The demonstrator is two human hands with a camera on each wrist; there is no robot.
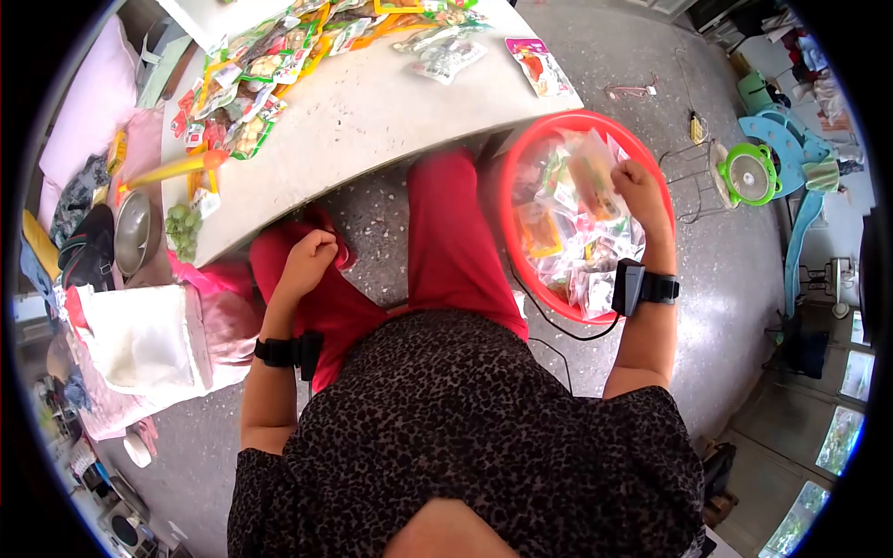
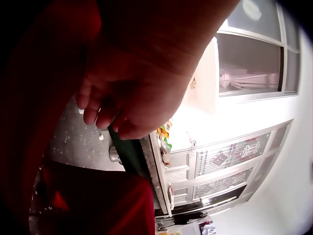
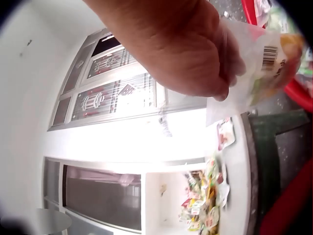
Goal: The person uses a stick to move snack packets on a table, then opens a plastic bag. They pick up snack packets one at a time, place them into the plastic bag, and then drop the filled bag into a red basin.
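Observation:
My right hand (image 1: 642,195) pinches a clear plastic food packet (image 1: 593,177) over a red tub (image 1: 509,186) filled with similar packets (image 1: 558,214). In the right wrist view, the packet (image 3: 269,63) hangs from the fingers and shows a barcode on a label and yellowish contents. Its upper part is see-through, with my fingers showing behind it. My left hand (image 1: 305,263) is over my left thigh, fingers loosely curled. Nothing is in the left hand (image 2: 142,93) in the left wrist view.
A pale table (image 1: 353,130) in front holds a heap of colourful packets (image 1: 270,65), and a pink-topped packet (image 1: 539,67) lies near its right corner. Green grapes (image 1: 183,228) and a yellow stick-like object (image 1: 172,170) sit at the left. A metal bowl (image 1: 137,232) stands beyond.

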